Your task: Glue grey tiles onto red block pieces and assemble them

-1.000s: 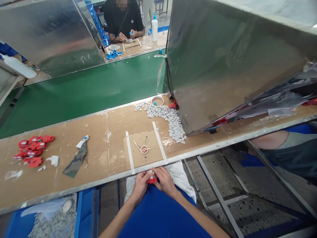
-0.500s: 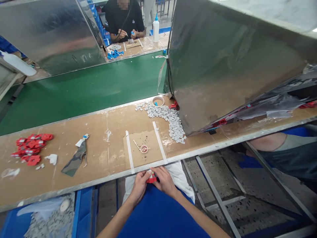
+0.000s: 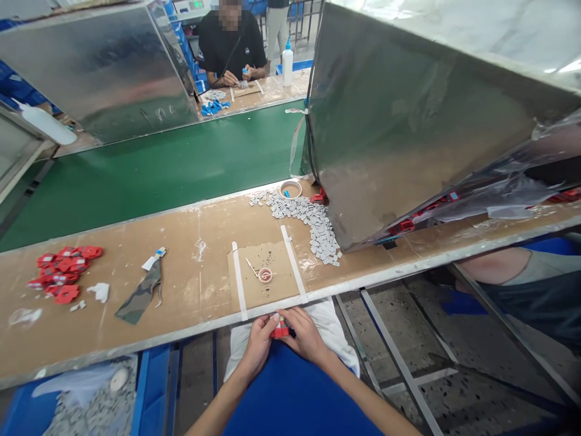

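Just below the table's front edge, over my lap, a small red plastic piece (image 3: pixel 280 330) with a light patch on top is held between both hands. My left hand (image 3: pixel 258 340) pinches it from the left with thumb and fingers. From the right, my right hand (image 3: pixel 305 332) has its fingers curled against the same piece; its fingertips are partly hidden. Beyond the hands, a cardboard sheet (image 3: pixel 247 290) is taped to the table. On it are a small round cup (image 3: pixel 265 275) with reddish contents and a thin pale stick (image 3: pixel 251 266).
Many small grey tiles (image 3: pixel 313 221) lie beside a tape roll (image 3: pixel 291 189). Red pieces (image 3: pixel 66 272) are heaped at left, near a camouflage cloth strip (image 3: pixel 141 297). A metal panel (image 3: pixel 408 133) stands at right. Across the green belt (image 3: pixel 181 163) sits a co-worker (image 3: pixel 232 48).
My hands stay together on the red piece with only slight finger shifts. The whole view has moved a little. Across the belt, the co-worker's hands have come lower and closer to the table.
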{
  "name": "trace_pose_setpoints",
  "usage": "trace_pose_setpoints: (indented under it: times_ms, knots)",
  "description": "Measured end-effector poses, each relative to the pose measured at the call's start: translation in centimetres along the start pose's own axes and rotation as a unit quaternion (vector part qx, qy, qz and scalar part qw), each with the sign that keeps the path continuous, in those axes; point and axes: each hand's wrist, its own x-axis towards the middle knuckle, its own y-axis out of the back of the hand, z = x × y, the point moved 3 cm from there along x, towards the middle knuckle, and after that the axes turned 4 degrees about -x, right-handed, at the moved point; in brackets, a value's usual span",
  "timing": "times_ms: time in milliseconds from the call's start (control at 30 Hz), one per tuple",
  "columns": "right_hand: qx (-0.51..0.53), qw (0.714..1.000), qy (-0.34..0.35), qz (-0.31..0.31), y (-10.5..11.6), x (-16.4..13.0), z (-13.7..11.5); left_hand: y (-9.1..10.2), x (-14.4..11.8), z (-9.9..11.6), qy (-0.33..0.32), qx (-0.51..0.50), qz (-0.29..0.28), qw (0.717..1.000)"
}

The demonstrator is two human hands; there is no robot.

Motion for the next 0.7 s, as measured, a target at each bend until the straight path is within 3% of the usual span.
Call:
trace_pose_setpoints:
  times_ms: [700]
  knots:
    - [-0.032, 0.999, -0.028, 0.005, -1.1, -0.5, -0.2, 0.0, 0.5, 0.1, 0.002, 0.004, 0.008, 1.0]
